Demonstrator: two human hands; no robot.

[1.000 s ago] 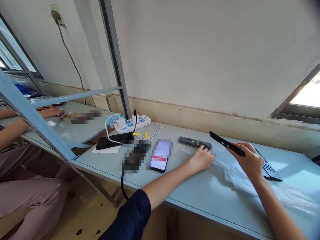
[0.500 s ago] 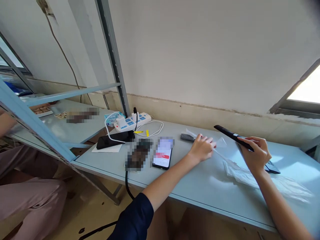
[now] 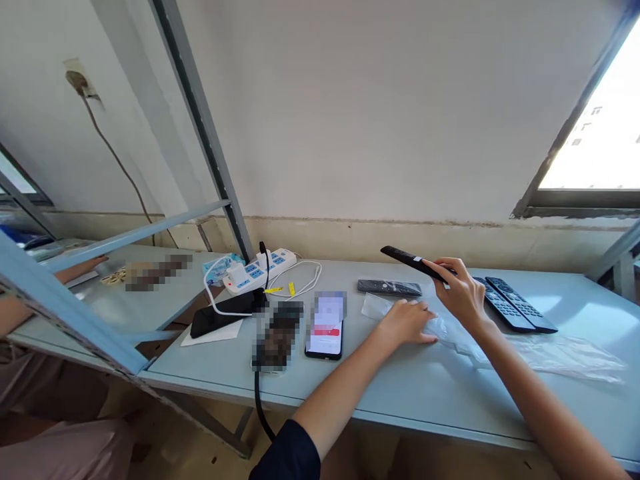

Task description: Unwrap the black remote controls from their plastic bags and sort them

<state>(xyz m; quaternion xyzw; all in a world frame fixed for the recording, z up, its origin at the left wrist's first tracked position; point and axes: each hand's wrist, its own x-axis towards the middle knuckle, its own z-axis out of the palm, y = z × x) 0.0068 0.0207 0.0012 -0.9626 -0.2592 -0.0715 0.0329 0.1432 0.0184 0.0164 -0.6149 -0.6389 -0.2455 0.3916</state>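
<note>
My right hand (image 3: 463, 293) is closed round a black remote control (image 3: 413, 259), held tilted above the table with its far end pointing left. My left hand (image 3: 407, 323) rests on a clear plastic bag (image 3: 376, 305), its fingers curled over the film. Just behind that hand lies another dark remote (image 3: 390, 287). Two black remotes with many buttons (image 3: 515, 303) lie side by side beyond my right forearm. More clear plastic bags (image 3: 570, 357) are spread flat to the right, partly hidden by my right forearm.
Left of my hands lie a lit phone (image 3: 326, 327), a second phone-like device (image 3: 279, 337) and a black device (image 3: 220, 317) on white paper. A power strip (image 3: 260, 272) with cables stands behind. A metal frame (image 3: 85, 287) and a person's arm (image 3: 15, 310) are at left.
The view has shifted, bringing the two remotes at right into fuller sight. My right hand has moved left with its remote, closer to my left hand. The remote behind my left hand is less covered.
</note>
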